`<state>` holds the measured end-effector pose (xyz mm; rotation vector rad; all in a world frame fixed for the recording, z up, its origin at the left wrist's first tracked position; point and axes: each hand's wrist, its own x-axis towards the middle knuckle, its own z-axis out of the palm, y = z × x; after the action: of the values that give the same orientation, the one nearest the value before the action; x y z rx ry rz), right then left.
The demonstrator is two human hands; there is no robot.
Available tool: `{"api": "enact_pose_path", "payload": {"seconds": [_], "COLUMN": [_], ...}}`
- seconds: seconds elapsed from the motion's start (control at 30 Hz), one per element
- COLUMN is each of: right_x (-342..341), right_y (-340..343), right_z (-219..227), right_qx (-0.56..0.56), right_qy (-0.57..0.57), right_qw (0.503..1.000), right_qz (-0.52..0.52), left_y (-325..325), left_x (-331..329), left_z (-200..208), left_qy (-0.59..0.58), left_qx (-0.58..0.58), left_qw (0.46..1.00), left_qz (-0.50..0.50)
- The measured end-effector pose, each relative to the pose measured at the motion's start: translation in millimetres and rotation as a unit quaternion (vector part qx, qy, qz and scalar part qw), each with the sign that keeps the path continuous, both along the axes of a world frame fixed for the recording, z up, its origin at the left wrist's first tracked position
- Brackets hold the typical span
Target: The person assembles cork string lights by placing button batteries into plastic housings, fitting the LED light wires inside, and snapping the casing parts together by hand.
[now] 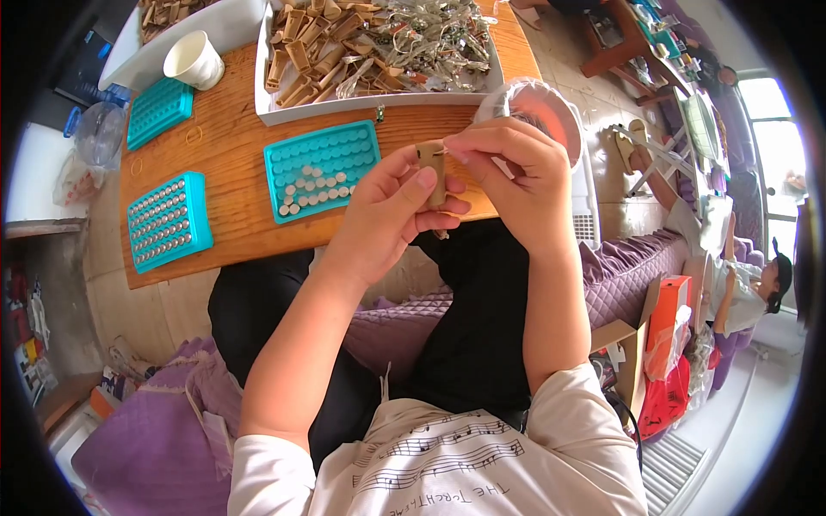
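Note:
My left hand (pixel 387 206) holds a small tan tube-shaped piece (pixel 432 176) upright, fingers wrapped round it, above the table's front edge. A small dark slot shows near its top. My right hand (pixel 525 168) pinches close to the tube's upper end; a thin pale strand seems to be between the fingertips, too small to name. Left of my hands lies a turquoise tray (pixel 348 138) with round hollows, several silvery discs like button cells (pixel 314 182) loose in its near part.
A white box (pixel 379 105) at the back holds tan pieces (pixel 301 39) and tangled clear-and-silver strands (pixel 439 39). Left are a filled turquoise tray (pixel 206 215), another turquoise tray (pixel 159 112) and a paper cup (pixel 194 60). A round whitish object (pixel 551 112) stands beyond my right hand. Another person (pixel 744 292) is far right.

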<state>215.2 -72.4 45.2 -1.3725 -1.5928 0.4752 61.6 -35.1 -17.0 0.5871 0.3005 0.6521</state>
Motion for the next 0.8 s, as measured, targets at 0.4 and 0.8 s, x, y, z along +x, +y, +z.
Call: {"api": "enact_pose_path", "payload": {"seconds": [0.4,0.8], "right_x": [-12,-21], "right_y": [6,7], "right_z": [0,0], "right_qx": [0.032,0.029], "right_qy": [-0.063,-0.114], "right_qw": [0.997,0.993], "right_qz": [0.012,0.011], "left_y": [2,1], "left_x": [-7,-19], "left_z": [3,2], "left_qy": [-0.010,0.009], "left_qx": [-0.002,0.001], "left_qw": [1.000,1.000], "left_qz": [0.013,0.016]}}
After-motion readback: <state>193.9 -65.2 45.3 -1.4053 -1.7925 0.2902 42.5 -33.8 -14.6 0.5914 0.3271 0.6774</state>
